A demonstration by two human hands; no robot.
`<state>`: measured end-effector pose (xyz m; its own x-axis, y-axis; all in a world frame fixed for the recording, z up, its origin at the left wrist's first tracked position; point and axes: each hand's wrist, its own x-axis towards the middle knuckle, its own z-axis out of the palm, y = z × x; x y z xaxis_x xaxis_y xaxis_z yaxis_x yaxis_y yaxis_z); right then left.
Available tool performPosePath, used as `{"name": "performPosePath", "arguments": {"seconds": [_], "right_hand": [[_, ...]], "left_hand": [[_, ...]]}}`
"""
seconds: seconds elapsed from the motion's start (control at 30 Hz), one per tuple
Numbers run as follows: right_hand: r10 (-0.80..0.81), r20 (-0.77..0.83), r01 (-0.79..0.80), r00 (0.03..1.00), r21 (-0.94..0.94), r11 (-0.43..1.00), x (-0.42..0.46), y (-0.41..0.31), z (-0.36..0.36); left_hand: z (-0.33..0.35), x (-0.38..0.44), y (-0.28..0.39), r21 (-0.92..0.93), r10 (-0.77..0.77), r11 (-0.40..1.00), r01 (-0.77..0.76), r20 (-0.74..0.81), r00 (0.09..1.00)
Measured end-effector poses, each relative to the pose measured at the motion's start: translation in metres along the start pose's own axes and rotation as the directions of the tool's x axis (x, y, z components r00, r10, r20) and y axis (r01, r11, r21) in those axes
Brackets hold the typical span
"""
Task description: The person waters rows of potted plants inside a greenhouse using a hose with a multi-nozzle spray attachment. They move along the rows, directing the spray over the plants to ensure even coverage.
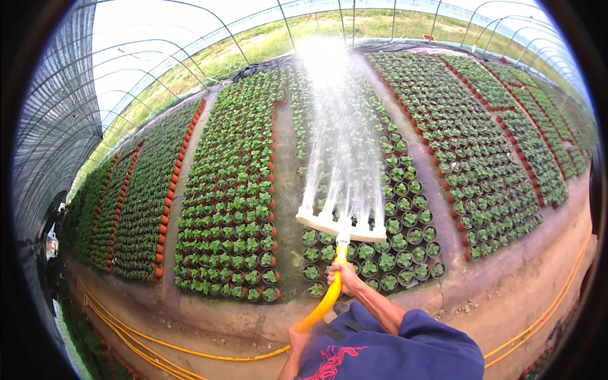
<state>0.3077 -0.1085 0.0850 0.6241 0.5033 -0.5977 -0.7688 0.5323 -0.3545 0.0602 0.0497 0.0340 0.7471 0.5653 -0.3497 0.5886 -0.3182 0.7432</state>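
Observation:
My right hand (pixel 346 277) grips a yellow hose (pixel 327 301) just below the pale fitting of a white multi-nozzle spray bar (pixel 341 228). Lower down, near my waist, my left hand (pixel 298 339) is closed around the same hose. Several jets of water (pixel 339 156) shoot forward from the bar and merge into a white spray farther off. Under the spray stands a bed of round pots with leafy green seedlings (pixel 403 259); the water hides part of it.
More beds of potted plants (pixel 228 213) stand to the left, and another bed (pixel 479 180) to the right, with narrow paths (pixel 287 190) between. Yellow hose lines (pixel 199 354) lie on the dirt aisle (pixel 228 327). Metal hoops (pixel 228 28) arch overhead; dark shade cloth (pixel 57 109) hangs at left.

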Motion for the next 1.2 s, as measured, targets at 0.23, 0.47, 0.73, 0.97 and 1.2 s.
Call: {"name": "performPosePath", "arguments": {"seconds": [0.23, 0.47, 0.73, 0.97, 1.2], "right_hand": [[0.108, -0.084, -0.069, 0.991, 0.376, 0.924, 0.014, 0.03, -0.057], [0.141, -0.17, -0.034, 0.975, 0.518, 0.855, 0.033, 0.065, -0.09], [0.233, -0.125, -0.202, 0.964, 0.222, 0.954, 0.052, 0.081, 0.001], [0.095, -0.078, -0.115, 0.992, -0.318, 0.941, 0.054, 0.107, 0.108], [0.024, 0.074, 0.021, 0.997, -0.552, 0.834, 0.043, 0.152, 0.163]], "left_hand": [[-0.013, 0.003, -0.008, 0.036, -0.02, 0.999, 0.019, 0.046, 0.999], [-0.029, 0.014, -0.027, 0.037, 0.018, 0.999, -0.022, 0.086, 0.996], [-0.056, 0.023, -0.078, -0.061, -0.011, 0.998, 0.017, 0.101, 0.995], [-0.093, 0.009, -0.071, -0.021, -0.006, 1.0, 0.007, 0.035, 0.999], [-0.105, -0.002, -0.1, -0.128, -0.013, 0.992, 0.002, -0.084, 0.996]]}}
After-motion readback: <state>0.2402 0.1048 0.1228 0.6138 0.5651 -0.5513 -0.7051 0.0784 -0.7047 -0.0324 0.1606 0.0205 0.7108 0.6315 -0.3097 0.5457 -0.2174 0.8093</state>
